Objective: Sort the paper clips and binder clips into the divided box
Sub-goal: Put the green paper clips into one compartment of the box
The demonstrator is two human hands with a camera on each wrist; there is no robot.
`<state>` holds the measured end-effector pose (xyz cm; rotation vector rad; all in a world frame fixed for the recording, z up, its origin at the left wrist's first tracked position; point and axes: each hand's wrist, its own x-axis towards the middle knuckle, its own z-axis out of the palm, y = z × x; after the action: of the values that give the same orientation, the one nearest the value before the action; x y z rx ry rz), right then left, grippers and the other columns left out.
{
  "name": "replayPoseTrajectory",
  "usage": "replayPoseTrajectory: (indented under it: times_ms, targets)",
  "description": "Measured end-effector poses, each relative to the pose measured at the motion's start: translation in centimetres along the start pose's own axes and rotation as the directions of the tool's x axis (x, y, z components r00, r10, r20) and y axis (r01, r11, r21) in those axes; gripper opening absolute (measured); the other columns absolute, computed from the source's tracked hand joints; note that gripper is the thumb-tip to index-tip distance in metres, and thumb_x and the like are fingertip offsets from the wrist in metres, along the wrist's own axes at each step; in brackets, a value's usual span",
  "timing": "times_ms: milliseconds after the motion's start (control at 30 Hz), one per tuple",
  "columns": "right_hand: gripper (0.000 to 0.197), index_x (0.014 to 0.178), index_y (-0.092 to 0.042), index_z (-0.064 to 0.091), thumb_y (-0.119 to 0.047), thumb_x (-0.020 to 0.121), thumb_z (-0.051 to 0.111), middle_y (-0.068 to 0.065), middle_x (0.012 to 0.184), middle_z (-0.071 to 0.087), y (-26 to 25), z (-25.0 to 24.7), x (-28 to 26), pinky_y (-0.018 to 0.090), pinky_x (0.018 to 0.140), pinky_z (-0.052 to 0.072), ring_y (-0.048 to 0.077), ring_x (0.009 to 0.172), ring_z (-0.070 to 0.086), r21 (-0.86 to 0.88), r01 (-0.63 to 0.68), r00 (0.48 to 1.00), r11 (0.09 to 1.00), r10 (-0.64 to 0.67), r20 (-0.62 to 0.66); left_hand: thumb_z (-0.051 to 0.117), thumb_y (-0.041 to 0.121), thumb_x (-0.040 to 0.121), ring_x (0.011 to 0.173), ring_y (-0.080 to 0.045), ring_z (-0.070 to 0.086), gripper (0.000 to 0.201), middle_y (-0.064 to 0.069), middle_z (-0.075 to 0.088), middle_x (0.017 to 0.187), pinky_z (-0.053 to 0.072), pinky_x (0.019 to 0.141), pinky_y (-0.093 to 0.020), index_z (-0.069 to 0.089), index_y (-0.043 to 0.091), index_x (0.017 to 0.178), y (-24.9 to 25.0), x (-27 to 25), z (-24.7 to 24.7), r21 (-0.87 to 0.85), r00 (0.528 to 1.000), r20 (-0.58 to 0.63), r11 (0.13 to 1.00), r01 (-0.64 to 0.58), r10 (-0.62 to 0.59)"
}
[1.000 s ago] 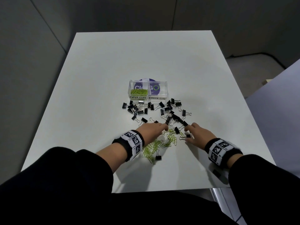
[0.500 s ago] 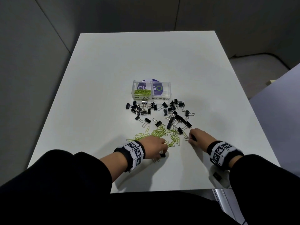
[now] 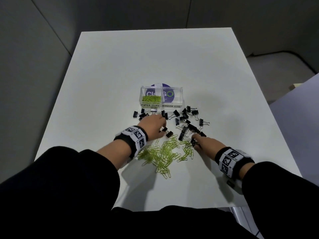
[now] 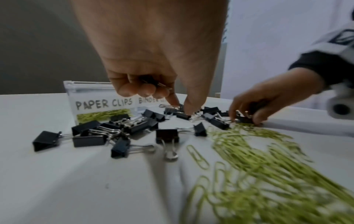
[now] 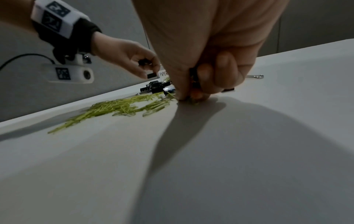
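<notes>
Left hand (image 3: 154,125) and right hand (image 3: 205,143) gripping folded black binder clips (image 3: 187,125); thin green wire paper clips (image 3: 164,154) near table (image 3: 155,57) front edge.

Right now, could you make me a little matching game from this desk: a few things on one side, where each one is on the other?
Things
1. loose green paper clips
2. sorted green paper clips
3. loose black binder clips
4. right hand

Places
A. inside the divided box, in the half marked PAPER CLIPS
B. spread on the table just in front of the box
C. in a heap on the table nearest the person, between the two wrists
D. at the right edge of the green heap, fingers curled round a binder clip

Pairs: 1-C, 2-A, 3-B, 4-D
</notes>
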<state>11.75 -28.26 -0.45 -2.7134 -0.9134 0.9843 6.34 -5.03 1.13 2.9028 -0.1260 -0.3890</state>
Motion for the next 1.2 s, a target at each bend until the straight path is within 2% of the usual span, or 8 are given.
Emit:
replayPoseTrajectory:
  times_ms: [167, 367, 500, 667, 767, 933, 1067, 1200]
  targets:
    - [0.034, 0.128, -0.015, 0.034, -0.025, 0.096, 0.041, 0.013, 0.103, 0.061, 0.0, -0.7, 0.1, 0.031, 0.072, 0.039, 0.026, 0.085, 0.056, -0.003, 0.016, 1.000, 1.000, -0.016, 0.001, 0.055, 0.029, 0.087, 0.104, -0.024, 0.052, 0.033, -0.008, 0.052, 0.116, 0.048, 0.081, -0.035, 0.051, 0.012, 0.114, -1.4, 1.9, 0.1, 0.034, 0.995, 0.011, 0.994, 0.103, -0.103]
    - [0.037, 0.132, -0.017, 0.036, -0.029, 0.098, 0.038, 0.010, 0.118, 0.061, 0.4, -4.4, 1.6, 0.029, 0.079, 0.041, 0.021, 0.091, 0.057, 0.011, 0.027, 0.998, 1.000, -0.026, -0.049, 0.052, 0.028, 0.090, 0.109, -0.025, 0.049, 0.033, -0.009, 0.050, 0.120, 0.044, 0.081, -0.035, 0.050, 0.011, 0.119, -2.4, 2.8, 0.9, 0.025, 0.994, -0.005, 0.993, 0.113, -0.113]
    - [0.038, 0.132, -0.011, 0.039, -0.027, 0.097, 0.040, 0.016, 0.121, 0.060, 0.1, -5.9, 4.9, 0.035, 0.084, 0.045, 0.029, 0.103, 0.059, -0.016, -0.017, 0.991, 1.000, 0.015, -0.135, 0.051, 0.026, 0.091, 0.120, -0.026, 0.044, 0.036, -0.008, 0.050, 0.128, 0.035, 0.102, -0.039, 0.051, 0.014, 0.126, -2.1, 2.8, 0.6, 0.060, 0.993, -0.118, 0.998, 0.020, -0.013]
    - [0.032, 0.123, -0.009, 0.046, -0.026, 0.096, 0.045, 0.016, 0.120, 0.059, -1.1, -5.8, 7.2, 0.041, 0.088, 0.047, 0.032, 0.105, 0.058, -0.037, -0.030, 0.993, 0.999, 0.025, -0.119, 0.054, 0.033, 0.090, 0.110, -0.021, 0.050, 0.035, -0.005, 0.054, 0.123, 0.044, 0.096, -0.033, 0.055, 0.018, 0.123, -0.3, 2.2, 0.9, 0.043, 0.968, 0.020, 0.967, -0.249, 0.249]
    - [0.033, 0.123, -0.010, 0.046, -0.025, 0.093, 0.049, 0.014, 0.124, 0.056, -1.9, -5.8, 7.0, 0.038, 0.086, 0.045, 0.032, 0.108, 0.057, -0.071, 0.033, 0.995, 0.997, -0.040, -0.094, 0.056, 0.038, 0.088, 0.112, -0.021, 0.048, 0.040, -0.004, 0.052, 0.123, 0.040, 0.092, -0.034, 0.053, 0.020, 0.124, 0.1, 2.1, 1.9, 0.088, 0.971, 0.106, 0.971, -0.222, 0.212]
    - [0.036, 0.127, -0.012, 0.047, -0.023, 0.092, 0.052, 0.009, 0.126, 0.055, -2.8, -5.1, 5.4, 0.033, 0.091, 0.044, 0.025, 0.111, 0.055, -0.155, 0.265, 0.964, 0.952, -0.260, 0.052, 0.049, 0.040, 0.091, 0.102, -0.021, 0.053, 0.034, -0.004, 0.058, 0.111, 0.042, 0.082, -0.032, 0.059, 0.017, 0.114, -0.5, 1.6, 2.0, 0.022, 0.990, 0.042, 0.990, -0.138, 0.137]
    - [0.034, 0.126, -0.013, 0.050, -0.019, 0.092, 0.052, 0.008, 0.125, 0.057, -2.6, -5.2, 4.6, 0.032, 0.089, 0.042, 0.025, 0.110, 0.055, -0.158, 0.303, 0.951, 0.940, -0.288, 0.111, 0.044, 0.022, 0.093, 0.110, -0.022, 0.054, 0.036, -0.004, 0.057, 0.122, 0.048, 0.088, -0.036, 0.050, 0.018, 0.128, -0.6, 1.9, 1.2, -0.105, 0.996, -0.012, 0.991, -0.085, 0.084]
    - [0.039, 0.130, -0.017, 0.047, -0.016, 0.092, 0.051, 0.009, 0.124, 0.058, -2.9, -5.4, 4.5, 0.037, 0.090, 0.046, 0.026, 0.109, 0.056, -0.167, 0.315, 0.948, 0.934, -0.301, 0.103, 0.045, 0.019, 0.095, 0.118, -0.021, 0.051, 0.040, -0.003, 0.056, 0.130, 0.043, 0.097, -0.035, 0.045, 0.018, 0.135, 1.2, 2.7, 0.9, -0.125, 0.987, 0.048, 0.981, -0.146, 0.153]
